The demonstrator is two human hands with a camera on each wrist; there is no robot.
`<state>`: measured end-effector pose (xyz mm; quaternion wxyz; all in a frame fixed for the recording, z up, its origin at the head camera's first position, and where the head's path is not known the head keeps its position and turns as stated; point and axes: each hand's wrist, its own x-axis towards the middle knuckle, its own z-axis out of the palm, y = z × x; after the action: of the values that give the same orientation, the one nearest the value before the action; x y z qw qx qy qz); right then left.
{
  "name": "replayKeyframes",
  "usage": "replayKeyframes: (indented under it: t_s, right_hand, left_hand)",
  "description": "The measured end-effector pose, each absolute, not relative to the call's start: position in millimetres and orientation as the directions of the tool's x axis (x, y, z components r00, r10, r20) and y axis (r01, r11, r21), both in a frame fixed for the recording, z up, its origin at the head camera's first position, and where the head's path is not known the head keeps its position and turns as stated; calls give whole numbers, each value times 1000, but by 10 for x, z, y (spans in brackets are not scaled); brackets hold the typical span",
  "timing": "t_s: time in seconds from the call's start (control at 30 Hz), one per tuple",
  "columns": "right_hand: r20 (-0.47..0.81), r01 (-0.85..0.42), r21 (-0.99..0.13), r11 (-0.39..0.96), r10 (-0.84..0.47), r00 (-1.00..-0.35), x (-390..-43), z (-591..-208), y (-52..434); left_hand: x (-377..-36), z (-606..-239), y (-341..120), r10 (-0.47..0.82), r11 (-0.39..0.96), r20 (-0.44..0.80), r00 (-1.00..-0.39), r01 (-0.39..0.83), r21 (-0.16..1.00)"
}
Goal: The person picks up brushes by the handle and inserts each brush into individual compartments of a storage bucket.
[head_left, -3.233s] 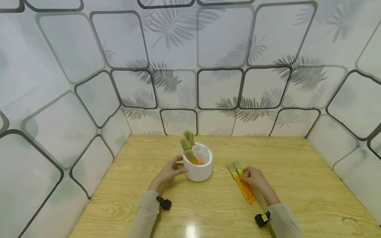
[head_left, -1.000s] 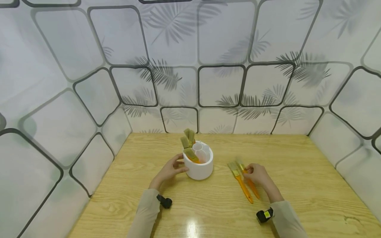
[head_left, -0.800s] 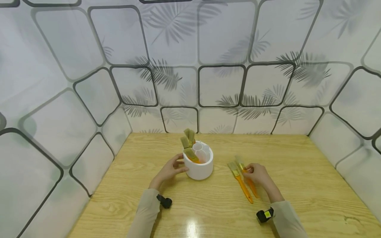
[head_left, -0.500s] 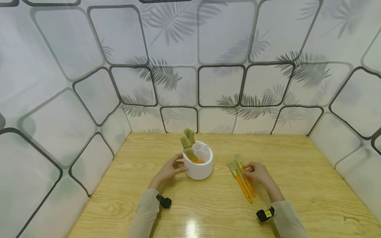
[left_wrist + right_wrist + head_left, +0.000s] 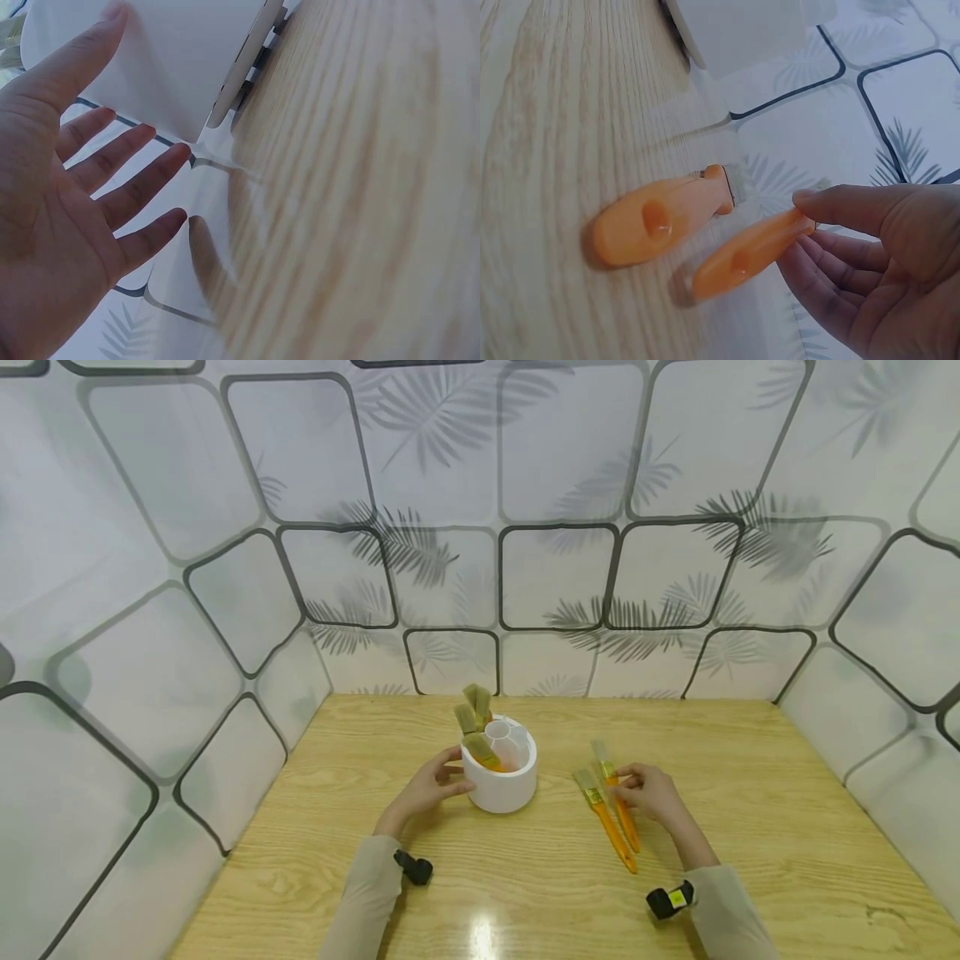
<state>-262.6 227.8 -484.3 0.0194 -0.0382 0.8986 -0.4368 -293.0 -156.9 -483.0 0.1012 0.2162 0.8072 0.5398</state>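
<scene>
Wood-grain tabletop carries, from the left, one white round brush holder with three paintbrushes standing bristles up in its left compartment; their orange handles are mostly hidden inside. The left hand rests against the holder's left wall, fingers straight and spread. To the right of the holder are two more orange-handled paintbrushes: one lying brush flat on the table, and one lifted brush pinched near its ferrule by the right hand, its bristles blurred. Two black wrist cameras sit on the sleeves. Leaf-patterned tiled panels enclose the table
</scene>
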Motion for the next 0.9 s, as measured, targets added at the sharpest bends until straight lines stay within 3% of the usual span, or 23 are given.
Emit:
replayKeyframes:
  t_s: [0.23,0.9]
  right_hand:
    - [56,-92,-780,619,-77,-995,-2651,-4838,2262]
    - [151,-159,-790,593,-62,-987,-2649,-4837,2234]
  left_hand:
    - [-3060,-5054,-1586,433,354,73,-898,244,903]
    - [-3059,-5081,-1562,417,389,73,-906,250,887]
